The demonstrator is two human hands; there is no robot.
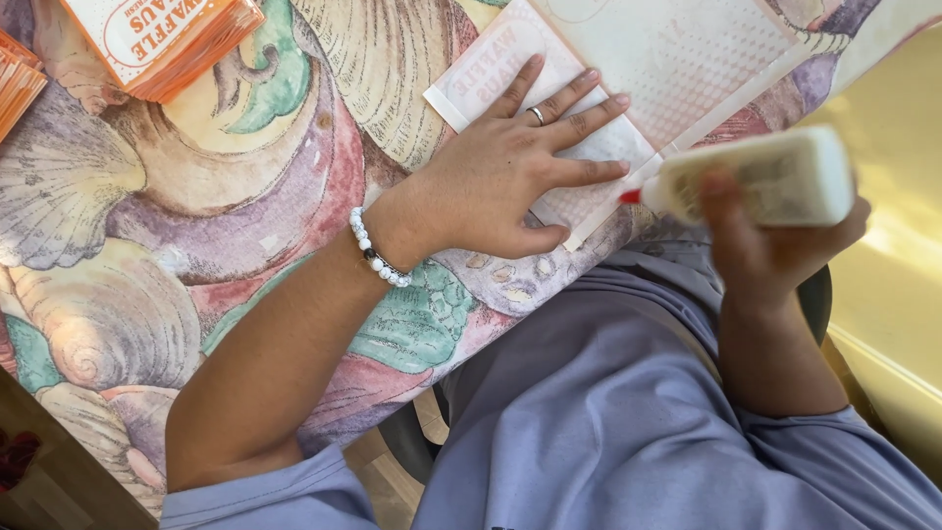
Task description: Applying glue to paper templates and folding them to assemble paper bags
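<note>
My left hand (510,167) lies flat, fingers spread, pressing a folded white paper sheet (491,69) with faint reddish print onto the table. It wears a ring and a white bead bracelet at the wrist. My right hand (765,245) grips a white glue bottle (775,177) held sideways; its red tip (630,195) points at the near edge of the paper, right beside my left fingertips. A larger white sheet (677,59) with a dotted pattern lies just beyond.
The tablecloth (226,196) shows seashells in pastel colours. Stacks of orange and white printed paper items (162,39) sit at the far left corner, another (15,83) at the left edge. The table edge runs near my lap; yellowish floor at right.
</note>
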